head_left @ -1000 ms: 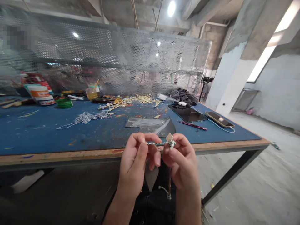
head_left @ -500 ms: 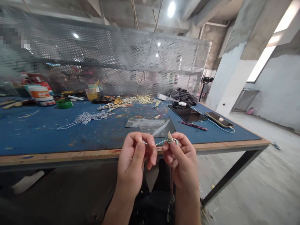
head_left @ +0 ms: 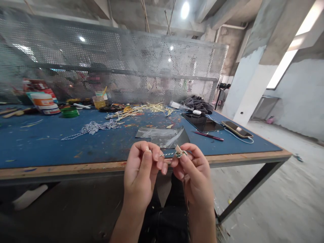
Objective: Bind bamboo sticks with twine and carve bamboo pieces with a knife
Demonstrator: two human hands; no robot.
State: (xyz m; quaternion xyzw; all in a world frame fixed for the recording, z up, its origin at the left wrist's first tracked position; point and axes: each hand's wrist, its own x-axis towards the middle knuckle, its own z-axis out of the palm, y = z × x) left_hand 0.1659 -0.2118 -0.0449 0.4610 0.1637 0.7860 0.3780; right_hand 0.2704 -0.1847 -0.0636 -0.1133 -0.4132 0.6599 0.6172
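Between my hands a green-and-white twisted cord (head_left: 167, 154) runs fairly straight. My left hand (head_left: 142, 170) pinches its one end between thumb and fingers. My right hand (head_left: 193, 173) grips a small flat wooden piece (head_left: 178, 149) with the cord looped about it; its lower part is hidden by the fingers. Both hands are just in front of the table's near edge. Behind them a dark grey sheet (head_left: 164, 136) with pale scuffs lies on the blue table top (head_left: 121, 148).
A bundle of blue-and-white cord (head_left: 95, 127), straw-like strips (head_left: 158, 107) and paint tubs (head_left: 43, 100) are on the table. Toward the right are a tablet (head_left: 202, 122), a pen (head_left: 207, 136), a phone (head_left: 236, 129) and dark cloth (head_left: 198, 104). A perforated metal screen (head_left: 141, 57) stands behind.
Both hands have shifted slightly left, carrying the cord and wooden piece with them. The cord between them now lies more level. Things on the table have not moved.
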